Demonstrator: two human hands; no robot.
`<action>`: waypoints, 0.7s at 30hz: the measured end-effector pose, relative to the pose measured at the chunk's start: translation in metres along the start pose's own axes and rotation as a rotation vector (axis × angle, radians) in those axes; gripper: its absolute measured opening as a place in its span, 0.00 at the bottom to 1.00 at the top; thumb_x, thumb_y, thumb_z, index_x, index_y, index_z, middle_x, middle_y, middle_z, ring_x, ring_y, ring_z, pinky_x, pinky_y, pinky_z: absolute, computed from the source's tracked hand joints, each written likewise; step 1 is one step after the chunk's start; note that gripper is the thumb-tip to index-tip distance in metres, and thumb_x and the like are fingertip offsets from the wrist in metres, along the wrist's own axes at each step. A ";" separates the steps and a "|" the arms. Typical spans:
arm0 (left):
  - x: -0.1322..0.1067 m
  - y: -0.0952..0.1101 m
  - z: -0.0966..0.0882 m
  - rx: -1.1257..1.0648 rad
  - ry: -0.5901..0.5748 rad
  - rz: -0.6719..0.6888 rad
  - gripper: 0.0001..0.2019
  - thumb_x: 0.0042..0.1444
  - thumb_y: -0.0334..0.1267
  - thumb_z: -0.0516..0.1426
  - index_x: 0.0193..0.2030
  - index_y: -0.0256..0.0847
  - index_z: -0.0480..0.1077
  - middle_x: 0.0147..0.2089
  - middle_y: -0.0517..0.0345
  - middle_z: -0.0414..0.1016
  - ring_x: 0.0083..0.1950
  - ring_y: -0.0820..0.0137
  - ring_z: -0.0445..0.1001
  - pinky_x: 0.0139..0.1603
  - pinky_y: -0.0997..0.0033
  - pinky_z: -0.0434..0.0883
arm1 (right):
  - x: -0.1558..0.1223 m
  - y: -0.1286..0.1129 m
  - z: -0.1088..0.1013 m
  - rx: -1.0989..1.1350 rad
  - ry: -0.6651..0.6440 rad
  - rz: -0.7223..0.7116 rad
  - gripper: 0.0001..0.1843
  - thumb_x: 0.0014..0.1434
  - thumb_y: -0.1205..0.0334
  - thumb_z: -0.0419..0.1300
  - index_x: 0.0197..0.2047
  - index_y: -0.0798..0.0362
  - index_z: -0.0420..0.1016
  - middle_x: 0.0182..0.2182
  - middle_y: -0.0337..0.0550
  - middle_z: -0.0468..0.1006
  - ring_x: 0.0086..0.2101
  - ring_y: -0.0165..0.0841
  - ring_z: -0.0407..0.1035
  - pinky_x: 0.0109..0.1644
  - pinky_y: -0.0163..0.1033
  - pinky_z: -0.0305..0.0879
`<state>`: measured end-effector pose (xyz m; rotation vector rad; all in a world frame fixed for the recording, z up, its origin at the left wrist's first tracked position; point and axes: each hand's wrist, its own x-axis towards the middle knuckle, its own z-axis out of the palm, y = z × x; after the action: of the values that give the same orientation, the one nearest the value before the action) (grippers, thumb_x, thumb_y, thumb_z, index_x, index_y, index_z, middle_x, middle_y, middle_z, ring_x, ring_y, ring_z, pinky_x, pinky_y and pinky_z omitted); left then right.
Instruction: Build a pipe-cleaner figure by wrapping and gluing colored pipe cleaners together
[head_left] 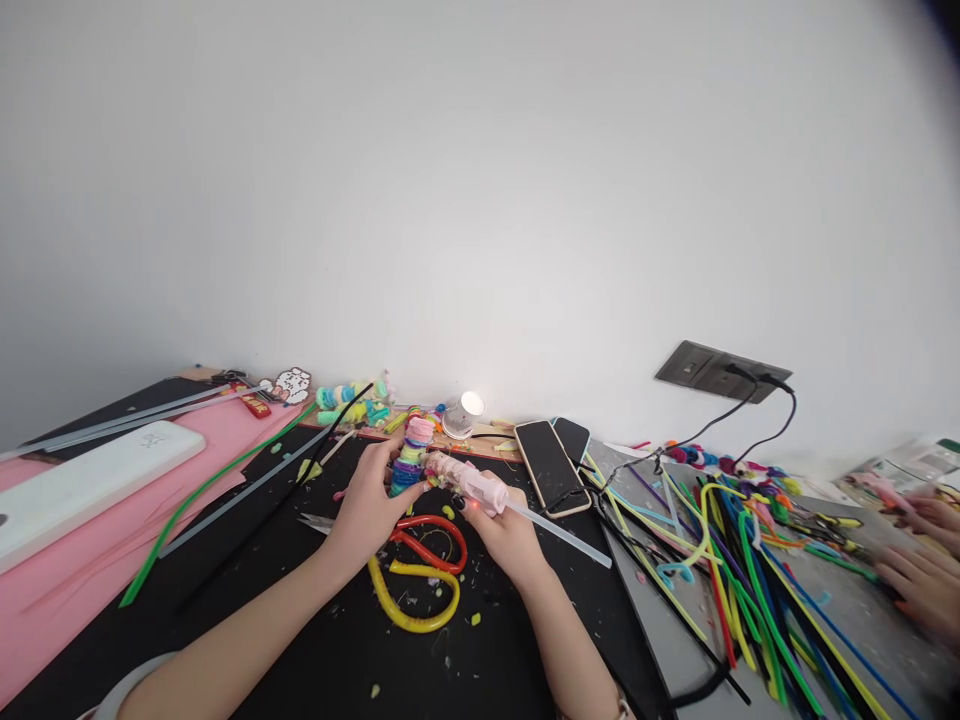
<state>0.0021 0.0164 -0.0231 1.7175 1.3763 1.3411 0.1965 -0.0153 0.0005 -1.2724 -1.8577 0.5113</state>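
Note:
My left hand [373, 497] is closed around a small upright craft piece [411, 455] wound from bands of pipe cleaner in pink, purple, yellow and blue. My right hand [504, 530] grips a pale pink glue gun [466, 482], its nozzle end close to the piece; I cannot tell if they touch. A translucent glue stick [570, 538] juts from the gun's back, and a small red light glows near my fingers. Below my hands lies a pair of scissors [412, 612] with one red and one yellow handle, the blade tips showing left of my left wrist.
Two phones [551, 465] and a white cup [463, 413] stand near the wall. Many loose pipe cleaners [765, 600] cover the right side, where another person's hands [919, 580] work. Leftward are a white box-like bar [97, 485] and pink sheets [225, 450]. Black cords [705, 432] run from a wall socket.

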 end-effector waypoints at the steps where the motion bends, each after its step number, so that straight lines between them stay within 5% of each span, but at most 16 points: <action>1: 0.000 0.001 0.000 0.004 -0.002 0.000 0.26 0.50 0.41 0.59 0.56 0.44 0.61 0.53 0.50 0.64 0.53 0.56 0.71 0.50 0.56 0.71 | 0.000 0.000 0.000 0.010 0.006 -0.003 0.07 0.56 0.60 0.57 0.35 0.53 0.74 0.26 0.36 0.73 0.25 0.28 0.64 0.32 0.31 0.63; 15: 0.000 0.002 0.001 0.008 -0.010 -0.003 0.24 0.50 0.42 0.59 0.55 0.43 0.61 0.54 0.49 0.64 0.53 0.56 0.72 0.50 0.56 0.72 | 0.001 0.001 -0.001 -0.001 0.000 0.006 0.08 0.57 0.58 0.55 0.35 0.52 0.72 0.27 0.37 0.74 0.27 0.30 0.66 0.35 0.32 0.63; 21: 0.000 -0.001 0.003 -0.041 -0.016 -0.039 0.25 0.50 0.44 0.60 0.55 0.42 0.62 0.55 0.47 0.65 0.53 0.56 0.72 0.51 0.55 0.71 | 0.002 0.000 -0.001 -0.073 0.080 0.047 0.14 0.59 0.58 0.53 0.46 0.51 0.73 0.38 0.41 0.79 0.36 0.34 0.73 0.40 0.33 0.66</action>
<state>0.0043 0.0171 -0.0252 1.6630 1.3568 1.3229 0.1970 -0.0139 0.0017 -1.3685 -1.7976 0.4143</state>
